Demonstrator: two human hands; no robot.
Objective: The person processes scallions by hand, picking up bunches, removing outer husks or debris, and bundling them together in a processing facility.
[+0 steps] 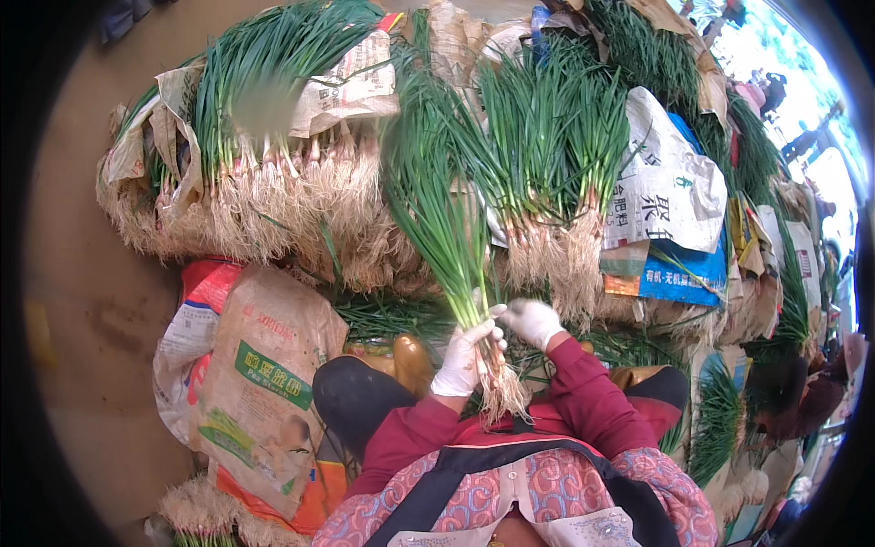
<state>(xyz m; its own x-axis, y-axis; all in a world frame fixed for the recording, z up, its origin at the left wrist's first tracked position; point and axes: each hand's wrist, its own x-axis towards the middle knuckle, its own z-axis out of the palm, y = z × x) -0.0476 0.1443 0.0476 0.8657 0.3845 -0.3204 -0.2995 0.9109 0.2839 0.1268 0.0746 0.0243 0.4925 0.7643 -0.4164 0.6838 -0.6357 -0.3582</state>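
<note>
My left hand (459,360), in a white glove, is closed around the lower stems of a bunch of scallion-like greens (459,273). The long leaves slant up and away from me, and pale roots (502,393) hang below the fist toward my lap. My right hand (534,323), also gloved, is just right of the stems. Its fingers are bent toward the bunch and blurred, so whether they pinch anything is unclear. Beyond my hands, more bunched greens (547,130) lie with their roots (567,260) facing me.
At the far left, a long heap of greens (266,61) is partly covered by a woven sack (352,82). A printed sack (266,383) lies left of my knee. White (666,178) and blue sacks (683,277) cover bundles at right. Loose leaves (389,314) lie before my boots (412,362).
</note>
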